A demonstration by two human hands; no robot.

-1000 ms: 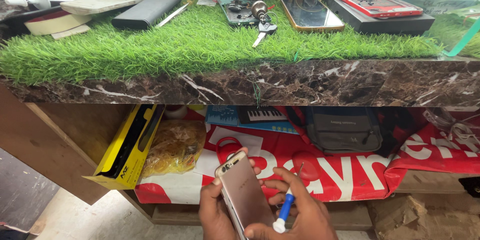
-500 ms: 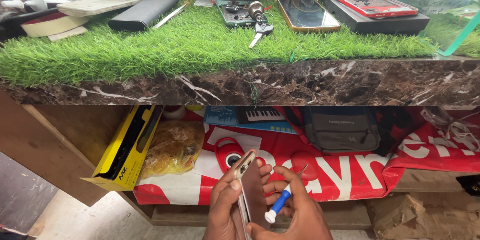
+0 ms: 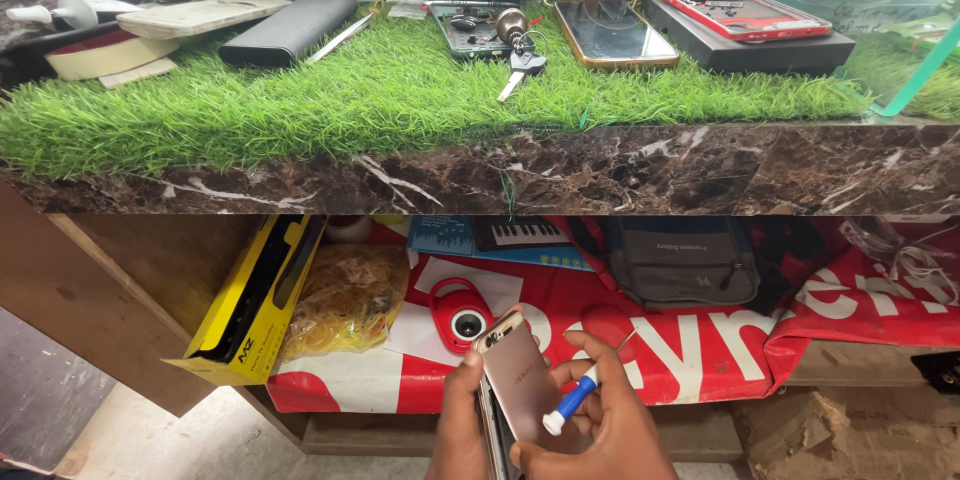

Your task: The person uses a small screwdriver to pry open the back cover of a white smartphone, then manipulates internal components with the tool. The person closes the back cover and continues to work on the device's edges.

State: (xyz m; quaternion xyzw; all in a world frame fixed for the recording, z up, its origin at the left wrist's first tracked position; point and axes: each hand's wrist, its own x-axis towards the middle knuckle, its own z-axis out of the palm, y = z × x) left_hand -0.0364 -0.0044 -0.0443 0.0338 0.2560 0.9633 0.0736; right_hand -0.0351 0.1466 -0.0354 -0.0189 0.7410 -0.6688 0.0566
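Note:
At the bottom centre, my left hand (image 3: 458, 425) grips the left edge of a rose-gold phone (image 3: 520, 385), held with its back panel up and lifted slightly off the body. My right hand (image 3: 610, 425) supports the phone from the right and holds a small blue-and-white screwdriver (image 3: 570, 406) between the fingers, its white cap end pointing down-left against the phone's back.
A marble-edged counter (image 3: 600, 175) covered in green artificial grass (image 3: 380, 90) carries several phones, a key (image 3: 520, 65) and boxes. Below it, a shelf holds a yellow box (image 3: 255, 300), a bag of rubber bands (image 3: 345, 295), a black bag (image 3: 690, 260) and a red printed sheet (image 3: 700, 340).
The phone has turned in my hands from a flatter, angled pose to one where its back panel stands apart from the body. The screwdriver has shifted slightly with my right hand.

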